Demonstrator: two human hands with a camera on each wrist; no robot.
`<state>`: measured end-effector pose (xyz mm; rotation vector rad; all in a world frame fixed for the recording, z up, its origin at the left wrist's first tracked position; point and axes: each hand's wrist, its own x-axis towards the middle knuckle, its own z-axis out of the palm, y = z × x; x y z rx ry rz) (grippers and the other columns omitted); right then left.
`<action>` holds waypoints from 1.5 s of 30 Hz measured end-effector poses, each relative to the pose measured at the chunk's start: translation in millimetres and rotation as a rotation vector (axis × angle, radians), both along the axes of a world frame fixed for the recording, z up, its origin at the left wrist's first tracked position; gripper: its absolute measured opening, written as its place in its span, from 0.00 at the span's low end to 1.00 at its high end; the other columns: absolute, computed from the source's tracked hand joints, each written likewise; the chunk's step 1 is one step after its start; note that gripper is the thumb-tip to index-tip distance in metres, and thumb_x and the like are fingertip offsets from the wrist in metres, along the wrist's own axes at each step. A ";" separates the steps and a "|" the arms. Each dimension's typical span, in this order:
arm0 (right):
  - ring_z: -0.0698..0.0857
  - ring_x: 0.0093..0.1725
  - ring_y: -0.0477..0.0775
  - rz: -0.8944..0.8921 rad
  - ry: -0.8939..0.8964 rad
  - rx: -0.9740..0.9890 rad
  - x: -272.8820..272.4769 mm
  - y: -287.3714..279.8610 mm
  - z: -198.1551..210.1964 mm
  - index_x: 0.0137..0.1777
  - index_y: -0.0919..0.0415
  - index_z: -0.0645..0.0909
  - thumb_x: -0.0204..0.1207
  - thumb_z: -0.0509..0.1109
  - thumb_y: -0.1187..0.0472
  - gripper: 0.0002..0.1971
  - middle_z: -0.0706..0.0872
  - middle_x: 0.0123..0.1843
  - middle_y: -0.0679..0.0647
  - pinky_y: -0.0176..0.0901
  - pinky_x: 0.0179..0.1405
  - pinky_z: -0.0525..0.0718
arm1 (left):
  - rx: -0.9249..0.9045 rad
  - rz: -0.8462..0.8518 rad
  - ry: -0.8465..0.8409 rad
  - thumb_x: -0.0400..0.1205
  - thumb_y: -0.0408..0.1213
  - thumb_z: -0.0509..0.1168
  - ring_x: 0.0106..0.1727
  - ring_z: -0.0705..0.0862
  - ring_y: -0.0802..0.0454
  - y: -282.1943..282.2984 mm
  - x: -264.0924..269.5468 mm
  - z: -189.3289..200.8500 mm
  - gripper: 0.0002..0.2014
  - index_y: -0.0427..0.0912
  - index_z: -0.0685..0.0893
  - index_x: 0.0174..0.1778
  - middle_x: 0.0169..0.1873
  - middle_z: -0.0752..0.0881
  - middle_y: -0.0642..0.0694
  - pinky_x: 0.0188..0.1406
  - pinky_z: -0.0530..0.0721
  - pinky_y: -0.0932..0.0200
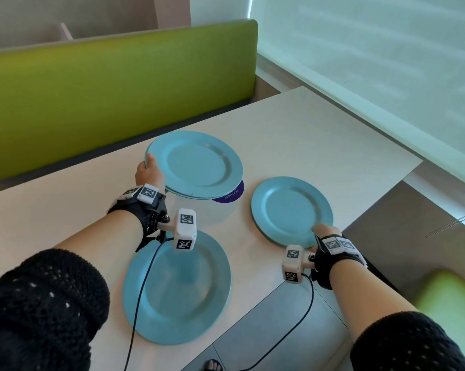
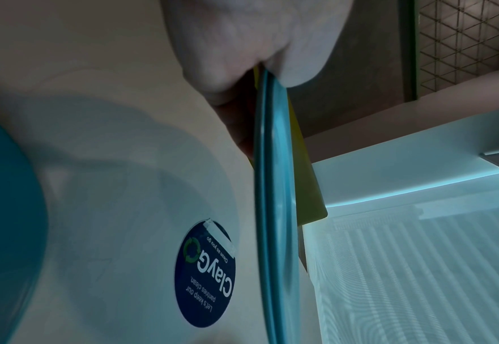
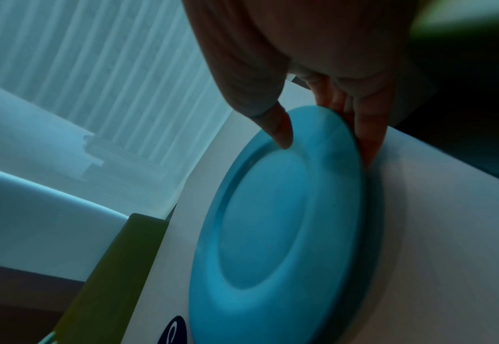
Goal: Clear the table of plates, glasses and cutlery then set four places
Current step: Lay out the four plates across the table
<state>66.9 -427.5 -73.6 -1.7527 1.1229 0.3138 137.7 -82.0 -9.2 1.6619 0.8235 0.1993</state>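
Observation:
My left hand [image 1: 149,170] grips the left rim of two stacked teal plates [image 1: 196,164], held slightly above the white table [image 1: 319,145]. In the left wrist view the two stacked plates [image 2: 274,186] appear edge-on, pinched between thumb and fingers [image 2: 212,69]. My right hand [image 1: 325,234] holds the near edge of a single teal plate [image 1: 291,210] at the table's right side. There the thumb [image 3: 282,132] lies on the single plate's [image 3: 286,221] rim and the fingers [image 3: 370,144] reach under it. A third teal plate [image 1: 176,287] lies flat near the front edge, partly under my left forearm.
A round dark-blue sticker [image 1: 230,195] is stuck to the table under the lifted stack. A green bench back [image 1: 119,89] runs along the far side. A window blind [image 1: 373,62] is at the right. A green seat [image 1: 450,298] and grey floor lie past the table's near right edge.

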 end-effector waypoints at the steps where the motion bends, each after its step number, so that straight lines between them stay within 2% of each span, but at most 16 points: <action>1: 0.80 0.48 0.62 0.019 0.039 -0.063 1.0 -0.9 2.6 0.62 0.66 0.77 0.80 0.59 0.62 0.14 0.82 0.53 0.67 0.50 0.52 0.80 | -0.003 0.000 -0.008 0.87 0.50 0.48 0.67 0.79 0.36 -1.1 -0.6 0.1 0.25 0.35 0.74 0.71 0.68 0.78 0.35 0.65 0.78 0.48; 3: 0.79 0.42 0.61 0.034 0.069 -0.125 3.0 -2.9 7.6 0.51 0.66 0.75 0.78 0.60 0.62 0.08 0.80 0.43 0.63 0.47 0.45 0.75 | -0.010 0.006 -0.020 0.87 0.51 0.48 0.67 0.79 0.36 -2.1 -0.6 -0.6 0.26 0.36 0.75 0.70 0.68 0.79 0.35 0.66 0.78 0.46; 7: 0.80 0.31 0.56 0.137 0.134 -0.138 4.5 -2.3 6.2 0.46 0.65 0.75 0.76 0.62 0.60 0.07 0.79 0.34 0.59 0.44 0.37 0.79 | -0.025 0.009 -0.019 0.87 0.51 0.48 0.66 0.79 0.35 -2.8 -0.7 -4.2 0.26 0.36 0.75 0.70 0.67 0.79 0.34 0.67 0.79 0.43; 11: 0.81 0.34 0.56 0.207 0.139 -0.176 2.6 -2.2 -1.1 0.58 0.65 0.79 0.75 0.62 0.62 0.13 0.83 0.40 0.59 0.44 0.32 0.81 | -0.025 0.016 -0.023 0.87 0.51 0.48 0.66 0.79 0.36 -3.3 -2.0 -5.6 0.25 0.35 0.75 0.70 0.67 0.79 0.34 0.66 0.79 0.43; 14: 0.84 0.45 0.60 0.148 0.154 -0.215 2.4 6.9 6.3 0.63 0.67 0.76 0.68 0.62 0.58 0.23 0.83 0.53 0.62 0.46 0.39 0.83 | -0.051 0.015 -0.027 0.86 0.52 0.49 0.66 0.80 0.35 -2.1 -4.0 -5.3 0.26 0.36 0.75 0.69 0.66 0.79 0.34 0.65 0.80 0.41; 16: 0.80 0.61 0.65 0.064 0.161 -0.295 4.2 17.7 20.7 0.70 0.68 0.68 0.71 0.64 0.57 0.28 0.77 0.64 0.65 0.49 0.54 0.80 | -0.057 0.011 -0.023 0.86 0.52 0.49 0.65 0.80 0.35 -1.2 -6.5 -4.2 0.25 0.36 0.76 0.69 0.66 0.80 0.35 0.65 0.80 0.42; 18: 0.74 0.69 0.67 0.101 0.092 -0.391 15.1 31.9 34.1 0.73 0.68 0.63 0.75 0.64 0.57 0.29 0.71 0.70 0.67 0.53 0.66 0.75 | -0.062 0.007 -0.027 0.86 0.52 0.49 0.64 0.81 0.35 1.2 -8.7 -5.2 0.25 0.37 0.77 0.68 0.64 0.81 0.35 0.63 0.81 0.42; 21: 0.78 0.67 0.64 0.278 -0.152 -0.266 41.9 66.2 50.7 0.72 0.66 0.68 0.78 0.63 0.48 0.28 0.78 0.67 0.64 0.53 0.68 0.76 | -0.090 -0.034 -0.014 0.85 0.55 0.50 0.63 0.81 0.35 8.0 -11.6 -4.5 0.27 0.38 0.78 0.67 0.65 0.81 0.35 0.65 0.81 0.42; 24: 0.82 0.48 0.59 0.429 -0.306 -0.007 59.4 114.2 70.1 0.48 0.62 0.77 0.79 0.59 0.42 0.21 0.81 0.42 0.57 0.51 0.54 0.84 | -0.094 -0.100 0.021 0.85 0.56 0.49 0.69 0.78 0.36 15.2 -13.6 1.5 0.29 0.36 0.75 0.70 0.68 0.79 0.34 0.70 0.77 0.43; 25: 0.83 0.45 0.60 0.474 -0.307 0.011 62.6 129.2 77.9 0.44 0.62 0.78 0.80 0.59 0.44 0.20 0.82 0.40 0.58 0.50 0.51 0.84 | -0.097 -0.117 0.030 0.85 0.56 0.49 0.70 0.78 0.36 19.1 -13.6 2.4 0.29 0.36 0.74 0.71 0.69 0.78 0.34 0.70 0.77 0.43; 29: 0.86 0.57 0.69 0.562 -0.344 -0.070 81.9 167.4 76.0 0.55 0.69 0.83 0.77 0.65 0.56 0.16 0.87 0.55 0.68 0.62 0.59 0.84 | -0.112 -0.117 0.030 0.84 0.59 0.46 0.68 0.80 0.37 39.1 -13.2 9.6 0.31 0.38 0.78 0.68 0.68 0.80 0.36 0.70 0.77 0.44; 32: 0.86 0.55 0.70 0.567 -0.340 -0.052 90.2 189.0 75.1 0.50 0.68 0.83 0.76 0.64 0.61 0.11 0.87 0.53 0.69 0.66 0.57 0.84 | -0.149 -0.028 0.038 0.83 0.61 0.45 0.63 0.83 0.39 62.4 -9.3 8.1 0.31 0.40 0.81 0.63 0.63 0.83 0.38 0.68 0.79 0.43; 35: 0.85 0.47 0.65 0.489 -0.359 0.089 92.6 215.3 86.8 0.43 0.65 0.79 0.78 0.61 0.67 0.06 0.85 0.41 0.63 0.66 0.51 0.86 | -0.205 0.101 0.033 0.82 0.63 0.45 0.65 0.81 0.37 89.2 -3.1 4.9 0.33 0.41 0.81 0.64 0.66 0.82 0.39 0.69 0.78 0.43; 38: 0.80 0.49 0.63 0.397 -0.362 0.288 106.0 235.4 82.2 0.56 0.69 0.77 0.82 0.57 0.67 0.09 0.80 0.48 0.63 0.53 0.31 0.87 | -0.160 0.212 0.020 0.86 0.56 0.43 0.71 0.77 0.36 123.3 2.4 -0.1 0.31 0.38 0.77 0.70 0.71 0.78 0.36 0.72 0.74 0.44; 43: 0.80 0.49 0.64 0.307 -0.344 0.339 115.9 267.4 66.4 0.47 0.67 0.77 0.84 0.55 0.68 0.10 0.80 0.52 0.67 0.63 0.49 0.84 | -0.065 0.470 -0.016 0.88 0.49 0.42 0.74 0.73 0.38 190.9 7.5 -2.6 0.27 0.36 0.72 0.75 0.74 0.74 0.36 0.70 0.70 0.51; 45: 0.80 0.50 0.65 0.281 -0.334 0.340 115.3 279.2 57.9 0.51 0.69 0.77 0.83 0.54 0.69 0.10 0.80 0.53 0.66 0.67 0.54 0.82 | -0.032 0.552 -0.016 0.89 0.46 0.41 0.75 0.71 0.40 217.3 6.8 -0.8 0.26 0.36 0.70 0.76 0.76 0.72 0.37 0.68 0.68 0.54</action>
